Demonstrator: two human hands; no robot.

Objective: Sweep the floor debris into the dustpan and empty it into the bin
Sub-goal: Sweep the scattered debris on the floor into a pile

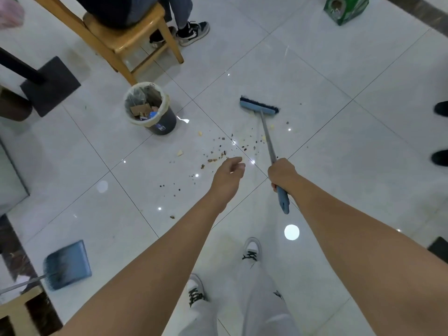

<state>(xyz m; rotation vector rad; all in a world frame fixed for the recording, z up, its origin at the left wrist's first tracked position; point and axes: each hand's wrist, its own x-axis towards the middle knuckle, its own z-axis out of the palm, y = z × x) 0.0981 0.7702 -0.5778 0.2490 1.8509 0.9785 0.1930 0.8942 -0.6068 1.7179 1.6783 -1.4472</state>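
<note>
My right hand [282,174] grips the handle of a blue broom [259,105], whose head rests on the white tile floor beyond the debris. Small brown and yellow crumbs, the debris [225,151], lie scattered between the broom head and my hands. My left hand [229,177] hovers above the crumbs with loosely curled fingers and holds nothing. A blue dustpan [69,264] sits on the floor at the lower left, apart from both hands. The grey bin [151,110] with a pale liner stands left of the broom, partly filled with cardboard scraps.
A wooden chair [128,40] with a seated person stands behind the bin. A dark table base [48,86] is at the left, a green box [346,8] at the top right. Someone's dark shoes [440,157] show at the right edge. My own feet [252,251] are below.
</note>
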